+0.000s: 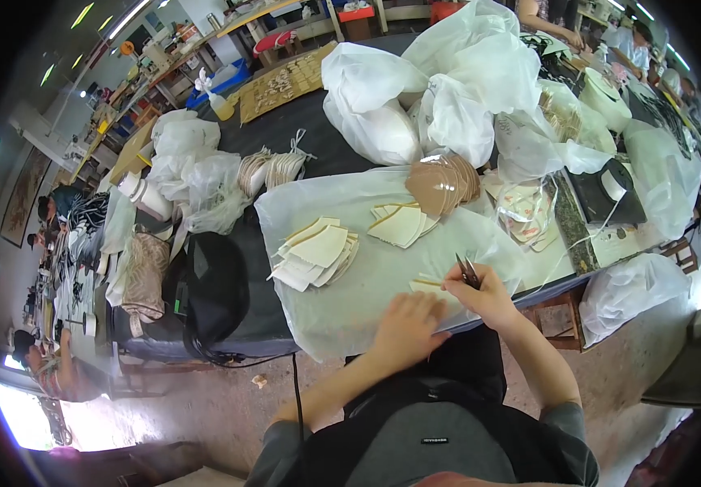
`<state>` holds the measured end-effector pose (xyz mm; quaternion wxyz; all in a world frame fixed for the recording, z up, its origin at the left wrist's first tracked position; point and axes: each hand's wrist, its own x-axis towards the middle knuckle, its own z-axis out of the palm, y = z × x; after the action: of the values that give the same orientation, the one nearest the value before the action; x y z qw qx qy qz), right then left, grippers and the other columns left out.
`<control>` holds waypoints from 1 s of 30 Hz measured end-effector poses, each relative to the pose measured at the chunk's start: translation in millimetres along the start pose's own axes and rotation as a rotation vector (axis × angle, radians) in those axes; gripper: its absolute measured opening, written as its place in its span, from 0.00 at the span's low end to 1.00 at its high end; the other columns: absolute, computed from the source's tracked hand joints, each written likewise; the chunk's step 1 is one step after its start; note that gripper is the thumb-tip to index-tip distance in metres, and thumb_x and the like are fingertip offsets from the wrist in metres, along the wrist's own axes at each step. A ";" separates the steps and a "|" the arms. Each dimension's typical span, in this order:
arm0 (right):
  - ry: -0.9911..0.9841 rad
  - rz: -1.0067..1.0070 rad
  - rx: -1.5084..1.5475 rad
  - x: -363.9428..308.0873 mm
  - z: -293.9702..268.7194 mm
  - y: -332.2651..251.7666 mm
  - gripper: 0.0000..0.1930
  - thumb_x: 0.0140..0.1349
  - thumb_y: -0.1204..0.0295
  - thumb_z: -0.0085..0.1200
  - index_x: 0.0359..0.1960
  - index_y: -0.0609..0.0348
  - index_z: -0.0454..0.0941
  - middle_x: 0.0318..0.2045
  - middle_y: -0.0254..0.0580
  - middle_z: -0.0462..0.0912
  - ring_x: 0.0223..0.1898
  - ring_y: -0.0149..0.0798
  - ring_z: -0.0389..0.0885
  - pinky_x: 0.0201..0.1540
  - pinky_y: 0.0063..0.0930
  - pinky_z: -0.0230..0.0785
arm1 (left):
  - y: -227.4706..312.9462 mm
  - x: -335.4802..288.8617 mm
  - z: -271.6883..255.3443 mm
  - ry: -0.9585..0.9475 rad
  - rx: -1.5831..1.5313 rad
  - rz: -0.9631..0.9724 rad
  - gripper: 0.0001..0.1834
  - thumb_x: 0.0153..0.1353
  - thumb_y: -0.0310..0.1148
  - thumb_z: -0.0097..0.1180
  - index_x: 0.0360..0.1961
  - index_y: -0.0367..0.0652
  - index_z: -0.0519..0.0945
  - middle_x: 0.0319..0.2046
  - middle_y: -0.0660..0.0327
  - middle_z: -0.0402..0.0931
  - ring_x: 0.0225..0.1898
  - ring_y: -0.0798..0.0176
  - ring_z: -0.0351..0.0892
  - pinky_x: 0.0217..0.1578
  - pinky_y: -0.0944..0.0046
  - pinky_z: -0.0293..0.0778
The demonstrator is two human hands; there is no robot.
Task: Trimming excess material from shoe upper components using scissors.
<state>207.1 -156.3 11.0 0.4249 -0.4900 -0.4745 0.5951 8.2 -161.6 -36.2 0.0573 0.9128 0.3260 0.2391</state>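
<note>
My right hand is closed round small dark thread snips, their pointed blades sticking up past the fingers. To its left, at the near edge of the table, my left hand has bent fingers on a cream cut piece with a yellowish edge. That piece is largely hidden by both hands. Beyond them, on a white plastic sheet, lie a fanned pile of cream pieces and a smaller pile of cream pieces. A stack of brown pieces rests at the sheet's far edge.
Bulging white plastic bags crowd the table's far side. A black bag sits at the left, beside a patterned rolled bundle. On the right are a white tape roll and a wooden stool. Other people work at the far right and left.
</note>
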 end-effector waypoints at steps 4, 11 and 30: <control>-0.095 -0.078 -0.108 3.0 7.6 -0.9 0.04 0.61 0.75 0.57 0.33 0.63 0.80 0.23 0.26 0.76 0.27 0.19 0.68 0.29 0.19 0.61 | 4.9 3.7 -4.0 0.100 -0.150 -0.090 0.26 0.54 0.41 0.66 0.52 0.40 0.75 0.52 0.54 0.73 0.54 0.52 0.74 0.55 0.50 0.68; -0.206 -0.104 -0.252 -13.0 24.8 -11.5 0.04 0.61 0.76 0.56 0.33 0.66 0.78 0.22 0.32 0.74 0.25 0.22 0.67 0.29 0.22 0.63 | -15.0 3.4 -33.9 0.075 -1.121 -0.473 0.10 0.68 0.28 0.54 0.29 0.34 0.72 0.23 0.65 0.69 0.29 0.74 0.64 0.33 0.71 0.66; -0.306 0.127 -0.127 13.9 24.7 -16.0 0.09 0.68 0.71 0.52 0.39 0.65 0.78 0.26 0.33 0.80 0.24 0.26 0.73 0.29 0.25 0.68 | -27.1 12.1 -56.5 -0.057 -1.073 -0.594 0.13 0.66 0.32 0.58 0.27 0.36 0.75 0.20 0.66 0.72 0.24 0.76 0.66 0.28 0.72 0.65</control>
<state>181.2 -143.4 25.9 0.2775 -0.4486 -0.5383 0.6572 -25.8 -135.8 11.2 0.5819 0.6328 0.3989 0.3192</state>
